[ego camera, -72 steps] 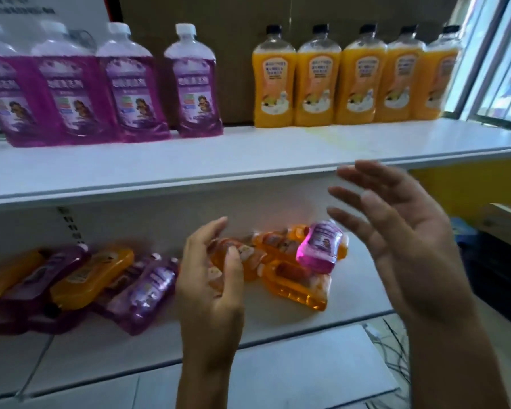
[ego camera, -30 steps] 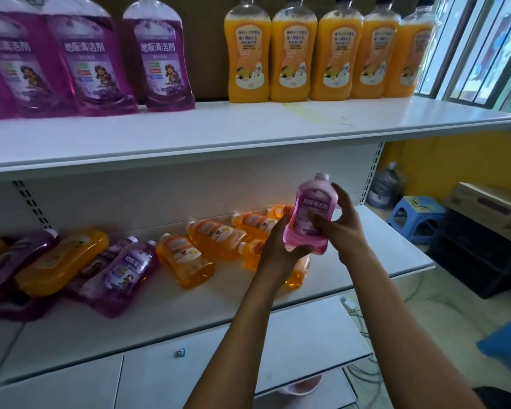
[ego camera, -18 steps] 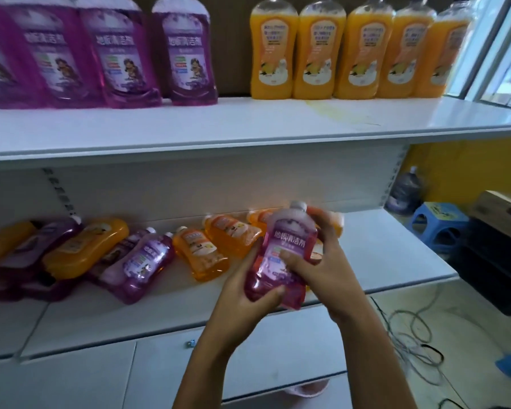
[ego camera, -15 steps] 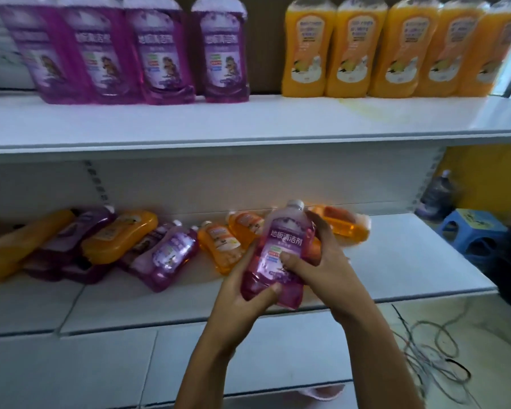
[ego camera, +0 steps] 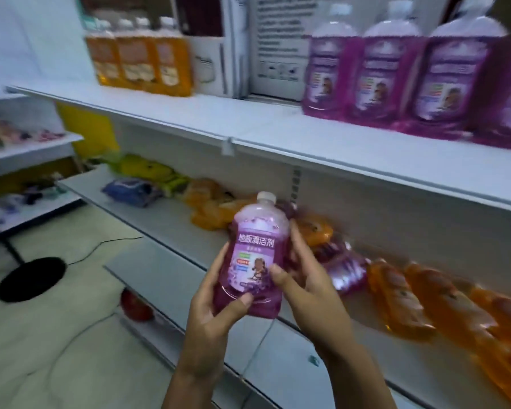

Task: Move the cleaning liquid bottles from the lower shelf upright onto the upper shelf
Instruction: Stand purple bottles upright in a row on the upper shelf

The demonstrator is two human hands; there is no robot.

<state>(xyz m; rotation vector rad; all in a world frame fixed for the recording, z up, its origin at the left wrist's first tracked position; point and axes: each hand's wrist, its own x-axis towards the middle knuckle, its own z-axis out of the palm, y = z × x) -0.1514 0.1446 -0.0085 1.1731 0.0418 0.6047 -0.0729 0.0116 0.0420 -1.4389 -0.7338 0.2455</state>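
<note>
While both hands, left hand (ego camera: 216,302) and right hand (ego camera: 310,287), wrap around the purple plastic cleaner bottle (ego camera: 255,255), it's upright in front of the white lower shelf (ego camera: 171,219), with more purple bottles (ego camera: 396,69) at 1 o'clock.

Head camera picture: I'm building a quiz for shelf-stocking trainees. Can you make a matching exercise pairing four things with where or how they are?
Things:
1. purple bottle
2. orange bottles lying down
3. standing purple bottles
4. black round base

Places:
A. on the floor
B. upright on the upper shelf
C. held in both hands
D. on the lower shelf

Pairs: 1-C, 2-D, 3-B, 4-A
</note>
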